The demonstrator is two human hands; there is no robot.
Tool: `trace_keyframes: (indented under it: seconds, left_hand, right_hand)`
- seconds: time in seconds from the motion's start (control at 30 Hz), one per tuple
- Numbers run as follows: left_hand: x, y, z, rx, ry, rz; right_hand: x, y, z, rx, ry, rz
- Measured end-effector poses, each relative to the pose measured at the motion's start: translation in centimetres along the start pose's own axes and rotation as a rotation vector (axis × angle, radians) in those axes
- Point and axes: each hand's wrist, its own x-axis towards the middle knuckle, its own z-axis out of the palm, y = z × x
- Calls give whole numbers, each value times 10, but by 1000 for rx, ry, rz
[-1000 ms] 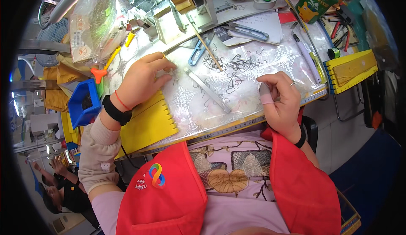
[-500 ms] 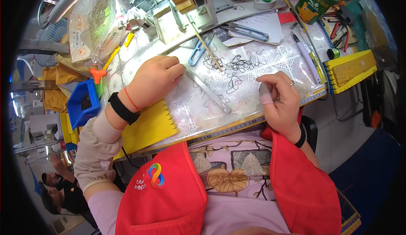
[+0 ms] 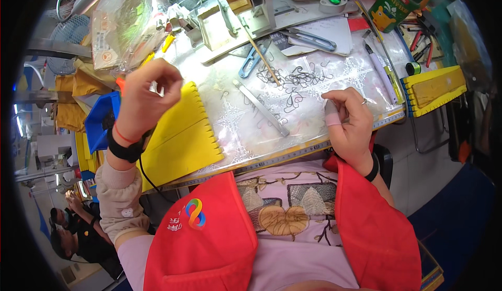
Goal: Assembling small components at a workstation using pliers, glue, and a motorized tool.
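My left hand (image 3: 149,100) hovers over the far left end of a yellow board (image 3: 180,142) with a notched edge. Its thumb and fingers curl together in a ring; whatever is between the tips is too small to name. At the right front of the table, my right hand (image 3: 351,126) is closed in a pinch, a covering on the thumb, and I cannot make out what it grips. Between the hands lies a loose heap of dark fishing hooks (image 3: 298,77), with several strays nearby. A flat metal bar (image 3: 261,108) rests beside them, and a thin wooden stick (image 3: 260,53) reaches the heap's edge.
A blue bin (image 3: 102,126) stands beside my left wrist. Blue-handled snips (image 3: 253,62) and large tweezers (image 3: 311,38) lie behind the hooks. A pen (image 3: 380,74), a second yellow board (image 3: 435,89) and a green tub (image 3: 396,3) are on the right. A lamp-lit stand occupies the back.
My left hand has swung left and away from the metal bar, over the yellow board, which now shows more fully. My right hand has barely moved.
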Motion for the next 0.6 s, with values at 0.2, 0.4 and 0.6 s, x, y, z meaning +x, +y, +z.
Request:
trace_keyframes:
  seconds: [0.2,0.4,0.6]
  left_hand:
    - [4,-24,-46,-131,158,-95]
    - [42,-73,-114,155,371,-57]
    - [82,-138,-170,705,439,-115]
  right_hand:
    - [1,1,0,-20,-18,-2]
    - [-2,2,-1,-16,-16,-27]
    - [-5,-2,2,27,-6,10]
